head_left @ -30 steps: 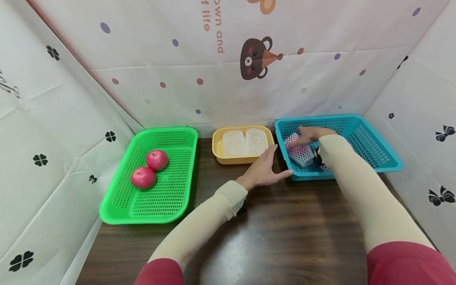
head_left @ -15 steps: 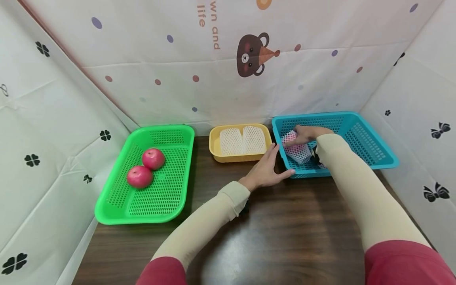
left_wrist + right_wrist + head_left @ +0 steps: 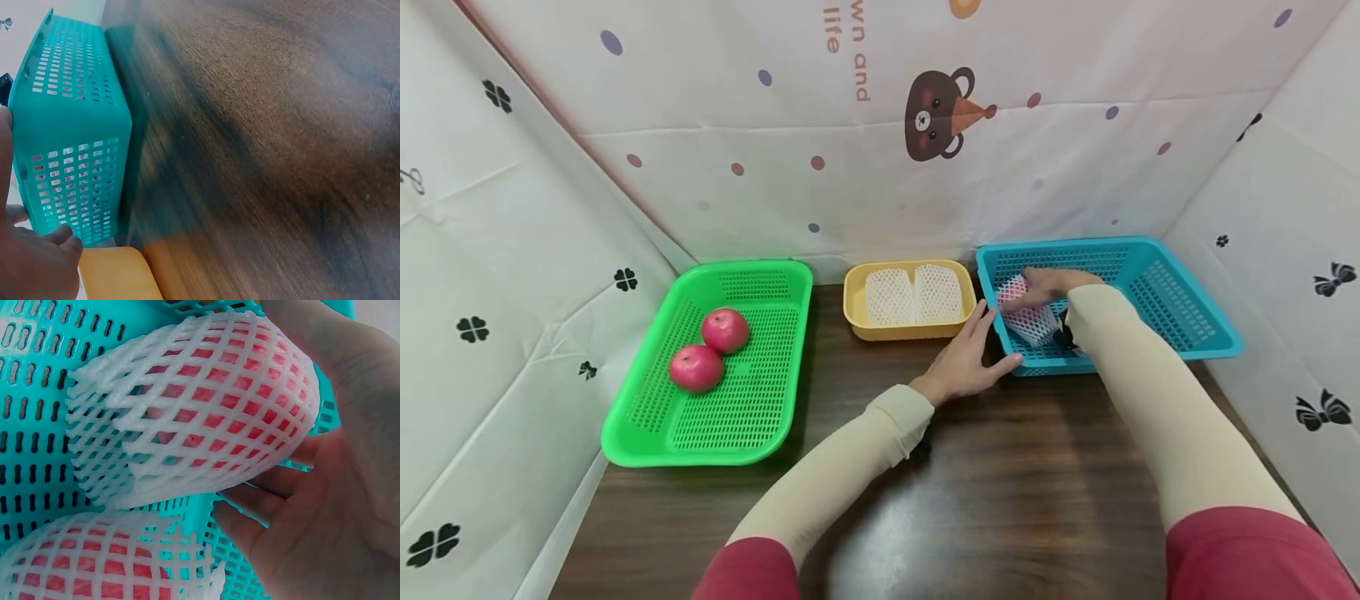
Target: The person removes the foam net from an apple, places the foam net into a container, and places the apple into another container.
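My right hand [image 3: 1051, 286] is inside the blue basket [image 3: 1206, 333] at its left end. It grips a red apple in a white foam net [image 3: 225, 406], thumb on top and fingers underneath. A second netted apple [image 3: 94, 569] lies beside it in the basket, mostly hidden by my arm in the head view. My left hand [image 3: 962, 362] spans the basket's near left corner from outside, fingers spread and fairly straight, touching the rim. Two bare red apples, one farther back [image 3: 726, 331] and one nearer [image 3: 696, 368], sit in the green basket [image 3: 778, 417].
Between the baskets stands a small yellow tray [image 3: 853, 308] with two flat stacks of white foam nets, left [image 3: 889, 296] and right [image 3: 937, 294]. Everything rests on a dark wooden table [image 3: 985, 500]. White printed sheets [image 3: 737, 100] close off the back and both sides.
The view shifts slightly with the head. Both hands stay at the blue basket almost unmoved, the right on the netted apple and the left at the corner.
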Demonstrator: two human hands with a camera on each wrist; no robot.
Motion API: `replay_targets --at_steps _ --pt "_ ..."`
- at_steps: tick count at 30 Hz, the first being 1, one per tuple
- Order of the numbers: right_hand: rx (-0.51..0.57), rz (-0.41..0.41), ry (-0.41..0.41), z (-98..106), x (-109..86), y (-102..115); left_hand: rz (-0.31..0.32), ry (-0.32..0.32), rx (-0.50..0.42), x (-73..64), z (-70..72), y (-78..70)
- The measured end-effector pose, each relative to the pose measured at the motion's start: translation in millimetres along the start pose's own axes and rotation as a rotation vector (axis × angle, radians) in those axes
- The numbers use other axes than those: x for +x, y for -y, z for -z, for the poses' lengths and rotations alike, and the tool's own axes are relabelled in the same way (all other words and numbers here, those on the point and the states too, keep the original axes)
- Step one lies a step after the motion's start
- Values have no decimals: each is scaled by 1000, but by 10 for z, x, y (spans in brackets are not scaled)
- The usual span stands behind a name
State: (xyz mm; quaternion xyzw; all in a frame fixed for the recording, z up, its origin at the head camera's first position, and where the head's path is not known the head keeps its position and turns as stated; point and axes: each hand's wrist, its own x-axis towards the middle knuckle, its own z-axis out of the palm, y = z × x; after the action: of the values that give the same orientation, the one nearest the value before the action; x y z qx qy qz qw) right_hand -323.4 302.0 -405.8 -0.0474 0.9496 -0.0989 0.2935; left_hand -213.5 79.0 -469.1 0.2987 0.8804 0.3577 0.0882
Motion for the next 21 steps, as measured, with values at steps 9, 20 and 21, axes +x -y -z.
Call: replay_targets --at_steps 9,20,21 --pt "7 -16 30 -22 23 -36 -5 -9 -1 11 -14 7" --pt "20 -8 29 -89 77 -27 -10 -6 11 13 -18 21" --pt "20 -5 30 -93 84 -25 -10 -6 11 14 -18 21"
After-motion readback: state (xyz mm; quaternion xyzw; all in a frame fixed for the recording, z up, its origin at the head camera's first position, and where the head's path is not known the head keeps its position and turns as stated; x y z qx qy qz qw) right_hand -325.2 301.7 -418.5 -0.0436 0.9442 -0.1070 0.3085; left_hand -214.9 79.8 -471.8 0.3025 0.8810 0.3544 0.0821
